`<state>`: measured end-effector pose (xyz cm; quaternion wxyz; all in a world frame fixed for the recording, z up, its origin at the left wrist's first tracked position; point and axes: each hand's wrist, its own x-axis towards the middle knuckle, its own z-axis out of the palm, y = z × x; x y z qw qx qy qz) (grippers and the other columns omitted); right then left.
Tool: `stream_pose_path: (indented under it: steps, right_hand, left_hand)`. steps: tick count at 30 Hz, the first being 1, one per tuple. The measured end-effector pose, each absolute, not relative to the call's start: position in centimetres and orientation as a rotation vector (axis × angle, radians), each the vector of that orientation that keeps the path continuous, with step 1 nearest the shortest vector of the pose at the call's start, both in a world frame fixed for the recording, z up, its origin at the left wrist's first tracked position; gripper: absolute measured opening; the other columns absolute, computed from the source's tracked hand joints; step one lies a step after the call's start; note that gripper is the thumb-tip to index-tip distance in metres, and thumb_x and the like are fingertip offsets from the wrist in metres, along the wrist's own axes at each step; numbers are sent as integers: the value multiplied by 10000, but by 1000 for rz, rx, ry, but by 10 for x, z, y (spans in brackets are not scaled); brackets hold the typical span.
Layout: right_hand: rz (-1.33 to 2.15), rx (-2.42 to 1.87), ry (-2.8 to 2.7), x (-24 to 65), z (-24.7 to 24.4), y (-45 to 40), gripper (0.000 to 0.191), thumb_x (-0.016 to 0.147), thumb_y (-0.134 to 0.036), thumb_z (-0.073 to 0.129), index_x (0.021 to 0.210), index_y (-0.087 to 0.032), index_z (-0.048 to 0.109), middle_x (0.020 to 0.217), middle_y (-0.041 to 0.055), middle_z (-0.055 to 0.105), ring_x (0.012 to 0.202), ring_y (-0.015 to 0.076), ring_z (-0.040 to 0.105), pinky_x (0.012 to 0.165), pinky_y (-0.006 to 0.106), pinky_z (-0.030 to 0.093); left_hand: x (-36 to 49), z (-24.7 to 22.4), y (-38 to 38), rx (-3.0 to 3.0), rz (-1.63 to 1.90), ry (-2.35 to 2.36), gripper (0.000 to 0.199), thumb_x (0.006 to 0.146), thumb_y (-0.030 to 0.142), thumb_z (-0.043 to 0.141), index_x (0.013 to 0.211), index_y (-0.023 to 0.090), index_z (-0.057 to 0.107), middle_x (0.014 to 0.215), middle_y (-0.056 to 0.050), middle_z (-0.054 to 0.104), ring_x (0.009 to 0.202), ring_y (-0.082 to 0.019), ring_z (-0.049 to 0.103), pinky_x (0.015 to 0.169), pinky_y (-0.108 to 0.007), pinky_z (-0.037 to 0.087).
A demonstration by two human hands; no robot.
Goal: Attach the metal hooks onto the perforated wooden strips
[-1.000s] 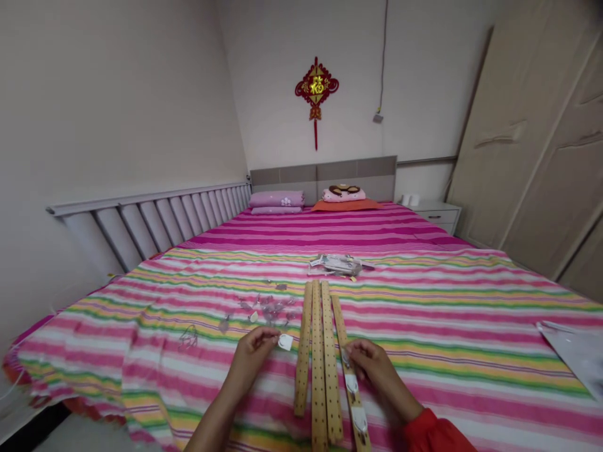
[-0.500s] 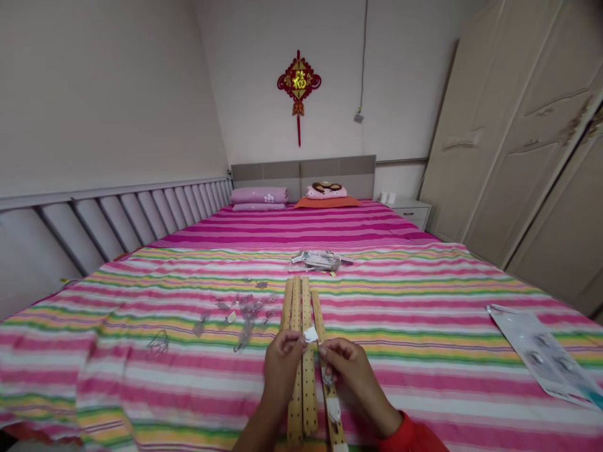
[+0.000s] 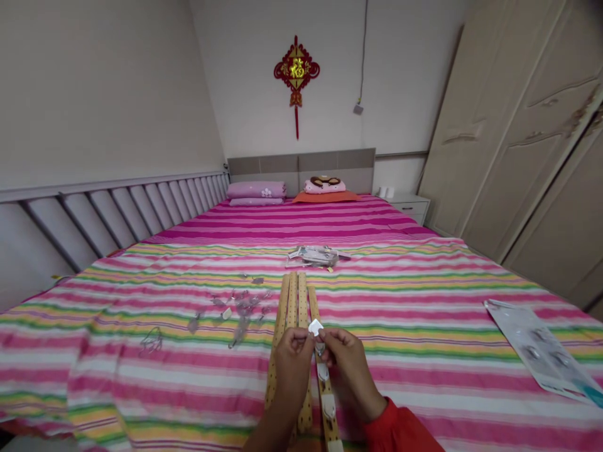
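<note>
My left hand (image 3: 293, 359) is closed, its thumb and fingertips pinching a small white square adhesive hook (image 3: 315, 327). At the lower right edge of that hook, my right hand (image 3: 346, 356) is also closed with thumb and finger on it. Below both hands lie several long wooden strips with rows of small holes; one wooden strip (image 3: 313, 306) is set apart on the right. Along this strip sit several white hooks (image 3: 328, 407) in a row. My left hand covers part of the other wooden strips (image 3: 293, 301).
Clear plastic hooks (image 3: 245, 307) lie scattered to the left on the striped sheet (image 3: 188, 383). A clear plastic bag (image 3: 313, 256) rests beyond the strips. On the right is a blister pack (image 3: 541, 351). A slatted bed rail (image 3: 117, 213) runs along the left.
My hands have come together around the white hook, the right thumb and finger now touching it. The hook has shifted slightly right and turned. The view has tilted a little.
</note>
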<state>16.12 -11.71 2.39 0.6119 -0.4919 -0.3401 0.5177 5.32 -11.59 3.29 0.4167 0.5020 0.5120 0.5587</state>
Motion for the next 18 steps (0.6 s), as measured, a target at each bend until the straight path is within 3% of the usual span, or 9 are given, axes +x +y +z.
stream_pose_path:
  steps: [4,10,18]
  right_hand:
    - [1217,-1103,-802,167,20,-106,322,589,-462,744,623,-160,639,399,-32,549,357,81,455,384,203,351]
    - [1253,-1180,-864,191,8,-76,253,643,-390,691,594,-170,577,416,-36,566,344,68,453,358,181,335]
    - [1447,-1283,-969,203,-11,-49,147,678,-215,642,570,-166,555,455,-10,626,335,72,519,338,152,383]
  left_hand:
    - [58,31,-113,1263,1361,1200,161,707,324,638,712,178,570,649,-10,651,637,-161,637,620,-267,498]
    - [40,21,-94,1453,1234,1243,234,776,357,550,884,167,634,862,-68,709,845,-207,661,786,-334,509]
    - [20,0,-67,2181,941,1371,342,828,171,408,1008,220,694,1044,-65,692,1014,-230,573,945,-424,404]
